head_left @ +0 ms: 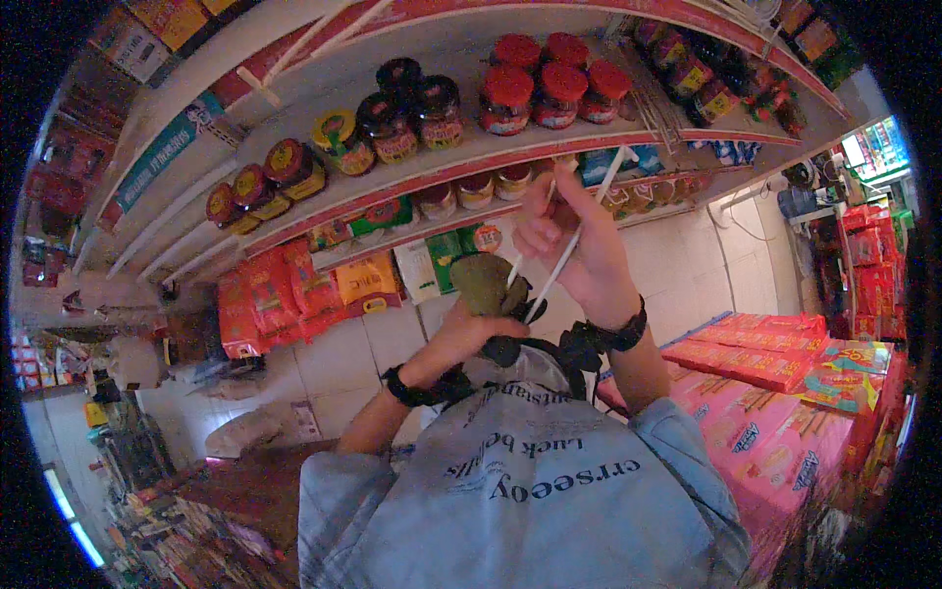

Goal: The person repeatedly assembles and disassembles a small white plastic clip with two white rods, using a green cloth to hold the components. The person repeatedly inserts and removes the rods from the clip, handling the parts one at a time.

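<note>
My left hand (469, 334) is closed around a crumpled olive-green piece (486, 282) that looks like cloth. From beside this hand a long thin white rod (579, 236) with a bent end slants up to the right, passing my right wrist. My right hand (569, 231) is raised close to the front edge of the shelf, fingers bent and pinched together. They seem to grip a second thin white rod (515, 267), whose lower end reaches down to the olive-green piece. The fingertips are partly blurred. Dark bands circle both wrists.
Jars with red lids (508, 88), dark-lidded jars (385, 123) and yellow-lidded jars (341, 140) line the shelf (442, 162) ahead. Red packets (285, 285) hang at the lower left. Pink cartons (756, 422) and red boxes (756, 344) are stacked on my right.
</note>
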Demonstrator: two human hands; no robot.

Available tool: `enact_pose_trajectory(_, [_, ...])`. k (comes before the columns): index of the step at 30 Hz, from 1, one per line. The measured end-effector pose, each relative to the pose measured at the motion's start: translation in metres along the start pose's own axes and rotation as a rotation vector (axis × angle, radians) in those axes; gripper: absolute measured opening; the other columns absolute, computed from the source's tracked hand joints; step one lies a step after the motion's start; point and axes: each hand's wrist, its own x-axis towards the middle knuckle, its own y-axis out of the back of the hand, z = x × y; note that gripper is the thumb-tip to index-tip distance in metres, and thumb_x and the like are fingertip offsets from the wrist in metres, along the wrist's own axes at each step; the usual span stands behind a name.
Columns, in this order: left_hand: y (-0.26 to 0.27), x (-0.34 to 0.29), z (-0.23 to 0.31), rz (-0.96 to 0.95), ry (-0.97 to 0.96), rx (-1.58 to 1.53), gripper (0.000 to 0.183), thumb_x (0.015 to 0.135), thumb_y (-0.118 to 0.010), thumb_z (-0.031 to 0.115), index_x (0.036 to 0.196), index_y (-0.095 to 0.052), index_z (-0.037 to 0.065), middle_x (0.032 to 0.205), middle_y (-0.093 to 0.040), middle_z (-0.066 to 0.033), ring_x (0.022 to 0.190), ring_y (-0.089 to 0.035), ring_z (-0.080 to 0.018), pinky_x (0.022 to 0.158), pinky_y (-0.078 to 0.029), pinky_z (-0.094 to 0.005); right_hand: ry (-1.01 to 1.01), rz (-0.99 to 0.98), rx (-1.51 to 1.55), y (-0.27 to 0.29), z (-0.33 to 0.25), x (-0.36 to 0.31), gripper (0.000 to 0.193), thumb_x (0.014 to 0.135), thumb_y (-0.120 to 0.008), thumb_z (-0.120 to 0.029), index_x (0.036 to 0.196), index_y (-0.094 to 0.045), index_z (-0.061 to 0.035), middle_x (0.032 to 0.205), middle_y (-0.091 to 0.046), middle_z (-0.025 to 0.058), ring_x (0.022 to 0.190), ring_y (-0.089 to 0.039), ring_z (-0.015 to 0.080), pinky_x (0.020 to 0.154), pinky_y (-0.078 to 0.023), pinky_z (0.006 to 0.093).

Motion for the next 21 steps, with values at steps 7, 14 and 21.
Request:
enact_pose_trajectory(7, [0.015,-0.015,0.049,-0.228,0.266,-0.237,0.026,0.064,-0.066,0.010,0.088,-0.059,0.003,0.075,-0.061,-0.0013,0.067,-0.054,-0.0086,0.061,-0.043,-0.0236,-0.099,-0.200,0.333,0.018,0.000,0.012,0.045,0.090,-0.033,-0.038,0.055,-0.030,-0.0114,0.046,-0.021,-0.0049,0.037,-0.020,0.0066,0.040,-0.018,0.0224])
enact_pose_trajectory(14, [0.004,-0.004,0.004,-0.118,0.056,-0.187,0.033,0.067,-0.064,0.010,0.098,-0.055,0.004,0.076,-0.058,0.0011,0.066,-0.052,-0.0079,0.061,-0.042,-0.0229,-0.207,-0.058,0.315,0.030,0.000,0.024,0.042,0.089,-0.039,-0.035,0.054,-0.029,-0.0138,0.046,-0.019,-0.0050,0.037,-0.019,0.0063,0.039,-0.017,0.0227])
enact_pose_trajectory(21, [0.009,0.007,-0.001,-0.144,0.031,0.006,0.043,0.067,-0.064,0.014,0.106,-0.048,0.003,0.097,-0.051,-0.0029,0.088,-0.047,-0.0122,0.075,-0.039,-0.0245,-0.009,0.135,0.097,0.019,-0.003,0.017,0.041,0.090,-0.039,-0.033,0.054,-0.029,-0.0143,0.046,-0.019,-0.0056,0.037,-0.018,0.0056,0.038,-0.016,0.0213])
